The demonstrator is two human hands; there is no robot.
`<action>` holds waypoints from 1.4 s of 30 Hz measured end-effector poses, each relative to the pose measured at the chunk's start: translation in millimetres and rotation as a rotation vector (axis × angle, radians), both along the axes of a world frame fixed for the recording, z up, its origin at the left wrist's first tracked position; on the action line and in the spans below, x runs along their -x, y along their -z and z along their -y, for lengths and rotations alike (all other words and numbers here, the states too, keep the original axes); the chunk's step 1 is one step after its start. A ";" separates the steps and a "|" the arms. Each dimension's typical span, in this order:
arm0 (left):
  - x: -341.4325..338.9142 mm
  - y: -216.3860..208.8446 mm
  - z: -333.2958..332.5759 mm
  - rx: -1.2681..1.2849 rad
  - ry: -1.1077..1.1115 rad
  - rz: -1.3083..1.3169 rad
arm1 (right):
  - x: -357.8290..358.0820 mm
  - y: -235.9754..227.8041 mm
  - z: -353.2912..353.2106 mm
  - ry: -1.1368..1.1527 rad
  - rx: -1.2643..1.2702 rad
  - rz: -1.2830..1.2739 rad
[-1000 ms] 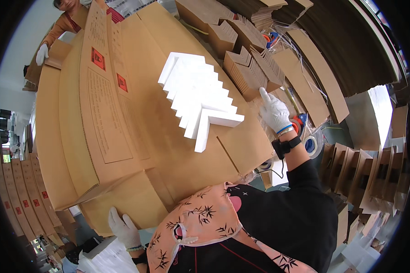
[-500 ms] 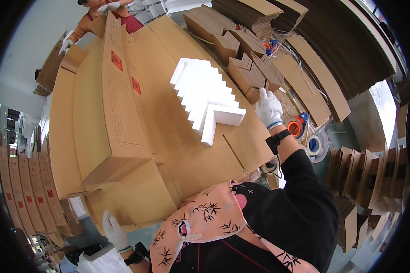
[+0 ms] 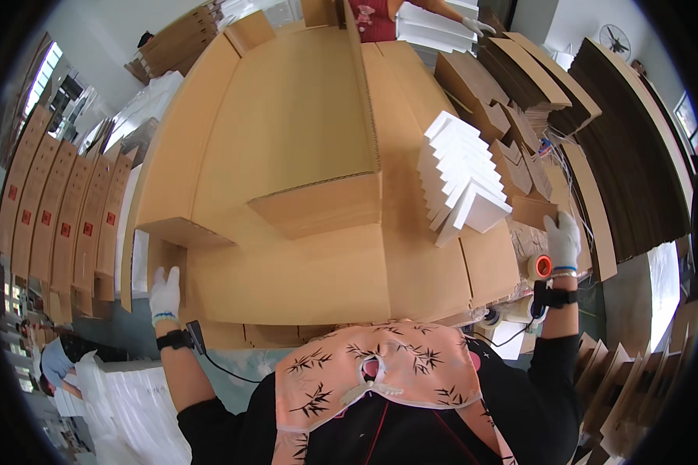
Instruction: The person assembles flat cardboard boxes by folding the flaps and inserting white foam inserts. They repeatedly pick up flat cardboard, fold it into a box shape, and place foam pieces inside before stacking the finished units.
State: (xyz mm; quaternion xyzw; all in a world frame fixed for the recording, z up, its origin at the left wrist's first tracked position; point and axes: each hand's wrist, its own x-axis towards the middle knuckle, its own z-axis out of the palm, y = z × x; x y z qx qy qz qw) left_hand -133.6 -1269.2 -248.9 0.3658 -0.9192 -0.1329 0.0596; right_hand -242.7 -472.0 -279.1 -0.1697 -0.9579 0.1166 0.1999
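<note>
Wide room is left inside large open cardboard box (image 3: 287, 139). White foam stack (image 3: 459, 172) is laid near right edge. Left hand (image 3: 164, 294) is held loosely open at near-left corner. Brown cardboard piece (image 3: 533, 211) is touched by right hand (image 3: 564, 242); grip's closing cannot be told.

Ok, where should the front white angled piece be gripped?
Probably the free end of its right leg, from the near right: the front white angled piece opens toward the wearer, its leg ends point outward from the row, and the right hand is on that side.
</note>
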 end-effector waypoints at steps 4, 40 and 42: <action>5.5 14.7 19.1 -0.084 0.047 0.206 | -38.0 -47.1 48.5 -0.173 0.290 -0.172; 76.4 0.6 -82.9 -0.959 0.230 -1.130 | 93.7 -218.2 459.4 -0.983 0.016 -0.074; 75.8 3.4 -82.9 -0.924 0.218 -1.214 | 90.0 -205.2 529.8 -1.143 -0.221 0.182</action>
